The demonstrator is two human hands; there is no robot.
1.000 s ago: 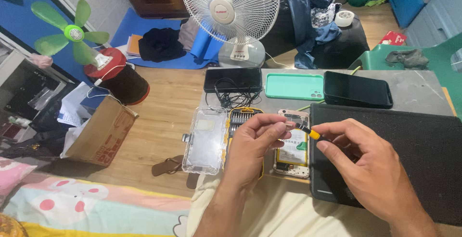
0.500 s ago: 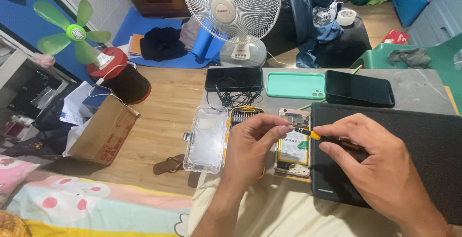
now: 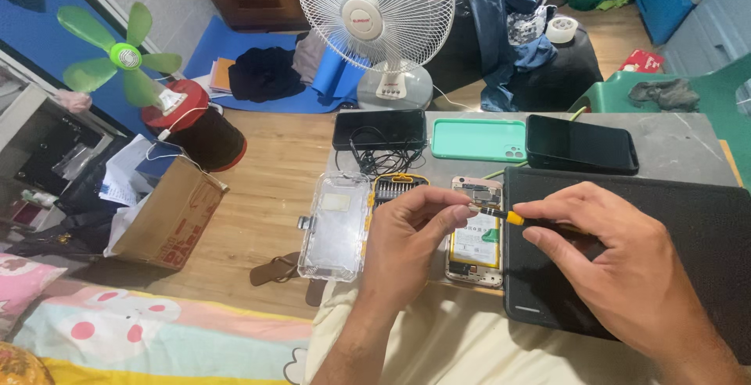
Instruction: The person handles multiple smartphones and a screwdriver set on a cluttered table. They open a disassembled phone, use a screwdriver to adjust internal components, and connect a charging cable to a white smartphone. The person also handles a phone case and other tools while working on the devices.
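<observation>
Pinching one screwdriver (image 3: 501, 214), two hands (image 3: 411, 236) (image 3: 626, 264) above one opened phone (image 3: 476, 232)

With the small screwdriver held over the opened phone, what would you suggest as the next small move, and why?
Probably lower the yellow-collared screwdriver onto the opened phone: the left hand pinches its tip, the right hand holds its handle, and it sits just above the exposed upper part.

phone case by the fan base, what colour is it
Mint green phone case, plain, seen in the head view.
</observation>
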